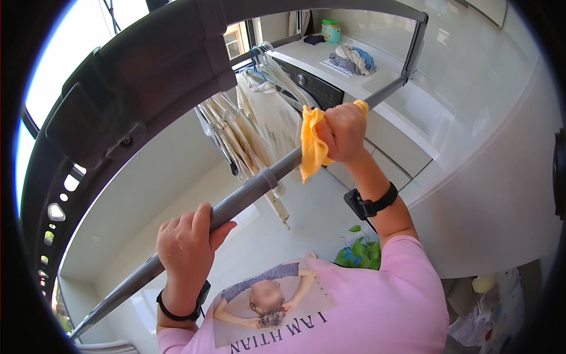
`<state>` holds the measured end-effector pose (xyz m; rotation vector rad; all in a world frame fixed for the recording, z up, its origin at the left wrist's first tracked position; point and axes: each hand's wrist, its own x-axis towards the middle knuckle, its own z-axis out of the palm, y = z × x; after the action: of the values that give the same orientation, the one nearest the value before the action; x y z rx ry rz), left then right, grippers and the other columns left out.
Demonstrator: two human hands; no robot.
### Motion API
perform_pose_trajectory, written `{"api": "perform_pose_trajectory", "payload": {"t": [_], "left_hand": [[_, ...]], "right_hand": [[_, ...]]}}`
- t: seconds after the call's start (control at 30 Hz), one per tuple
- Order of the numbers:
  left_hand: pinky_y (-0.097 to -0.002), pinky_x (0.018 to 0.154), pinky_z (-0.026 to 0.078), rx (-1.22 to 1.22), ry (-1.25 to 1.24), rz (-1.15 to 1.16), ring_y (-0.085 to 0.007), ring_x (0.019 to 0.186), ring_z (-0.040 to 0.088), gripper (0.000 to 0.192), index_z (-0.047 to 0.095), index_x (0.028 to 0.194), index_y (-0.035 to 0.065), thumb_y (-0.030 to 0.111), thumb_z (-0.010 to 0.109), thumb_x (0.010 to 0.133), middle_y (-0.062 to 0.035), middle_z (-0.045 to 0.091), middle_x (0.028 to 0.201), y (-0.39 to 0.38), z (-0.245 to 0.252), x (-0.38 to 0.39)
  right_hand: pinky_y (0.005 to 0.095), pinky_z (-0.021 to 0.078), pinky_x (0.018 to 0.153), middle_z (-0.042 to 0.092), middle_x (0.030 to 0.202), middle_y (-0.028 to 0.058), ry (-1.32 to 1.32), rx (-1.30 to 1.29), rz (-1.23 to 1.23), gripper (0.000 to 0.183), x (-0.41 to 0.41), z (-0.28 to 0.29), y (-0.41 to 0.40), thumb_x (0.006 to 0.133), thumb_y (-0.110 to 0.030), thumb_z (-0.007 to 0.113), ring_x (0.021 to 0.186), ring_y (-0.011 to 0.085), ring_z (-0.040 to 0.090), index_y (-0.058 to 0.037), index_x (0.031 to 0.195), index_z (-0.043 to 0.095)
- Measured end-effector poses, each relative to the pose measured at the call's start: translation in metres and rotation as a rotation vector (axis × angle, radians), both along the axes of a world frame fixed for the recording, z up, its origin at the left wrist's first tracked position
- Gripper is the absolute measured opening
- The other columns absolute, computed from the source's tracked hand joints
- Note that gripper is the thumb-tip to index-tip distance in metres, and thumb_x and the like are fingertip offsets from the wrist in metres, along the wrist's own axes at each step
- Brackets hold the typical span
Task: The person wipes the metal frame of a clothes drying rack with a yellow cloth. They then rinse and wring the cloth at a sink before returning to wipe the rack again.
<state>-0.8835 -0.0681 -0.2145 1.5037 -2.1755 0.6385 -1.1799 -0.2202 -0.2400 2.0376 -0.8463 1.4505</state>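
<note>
A grey metal rail of a hanging clothes-drying rack (239, 199) crosses the view from lower left to upper right. Around its upper right part, my right hand (345, 132) grips a yellow cloth (313, 146) that wraps the rail. My left hand (188, 241) is closed around the bare rail lower down, with the thumb along its near side. A ring-shaped fitting (268, 178) sits on the rail between both hands. Beyond the rail, white garments (269, 119) and several hangers (283, 77) hang from another bar.
A white countertop (305, 55) holds crumpled clothes (356, 59), a dark cloth (314, 40) and a green-lidded container (330, 32). Below it is a black-fronted appliance (318, 84); a sink basin (420, 110) lies at right. A leafy plant (360, 254) stands near my body.
</note>
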Motion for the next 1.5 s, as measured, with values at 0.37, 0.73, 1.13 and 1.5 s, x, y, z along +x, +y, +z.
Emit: {"api": "perform_pose_trajectory", "payload": {"t": [0.37,0.73,1.13,1.5], "left_hand": [[-0.0352,0.057,0.044,-0.028,0.016,0.006,-0.0237,0.057,0.057,0.046,0.058,0.089,0.0079,0.048,0.069,0.071,-0.0047,0.057,0.063,0.002,-0.005,-0.002],[-0.0345,0.055,0.041,-0.054,-0.016,0.000,-0.0213,0.055,0.056,0.046,0.059,0.089,0.0092,0.050,0.069,0.069,-0.0021,0.055,0.060,0.003,0.015,-0.009],[-0.0368,0.058,0.041,-0.073,0.012,0.107,-0.0250,0.059,0.055,0.050,0.060,0.087,0.0089,0.052,0.071,0.064,-0.0041,0.057,0.063,0.000,0.018,0.005],[-0.0376,0.057,0.039,-0.052,0.007,0.145,-0.0255,0.058,0.054,0.055,0.060,0.083,0.0084,0.060,0.066,0.064,-0.0055,0.055,0.062,0.002,0.014,0.011]], "right_hand": [[0.0366,0.0382,0.057,0.051,0.056,0.0057,-0.040,-0.001,0.103,0.026,0.061,-0.015,0.028,0.078,-0.026,0.056,0.051,0.0236,0.050,-0.0109,0.058,0.049],[0.0387,0.0432,0.067,0.058,0.073,0.0099,-0.027,-0.268,-0.028,0.034,-0.068,-0.010,-0.037,0.090,-0.036,0.047,0.065,0.0276,0.056,-0.0062,0.077,0.057],[0.0427,0.0445,0.093,0.054,0.114,0.0100,-1.383,0.492,1.363,0.031,-0.159,0.042,-0.043,0.091,-0.025,0.048,0.105,0.0288,0.054,-0.0086,0.118,0.049],[0.0300,0.0463,0.072,0.056,0.091,-0.0011,-0.853,0.183,0.288,0.021,-0.247,0.144,-0.124,0.089,-0.025,0.052,0.088,0.0148,0.052,-0.0150,0.107,0.053]]}}
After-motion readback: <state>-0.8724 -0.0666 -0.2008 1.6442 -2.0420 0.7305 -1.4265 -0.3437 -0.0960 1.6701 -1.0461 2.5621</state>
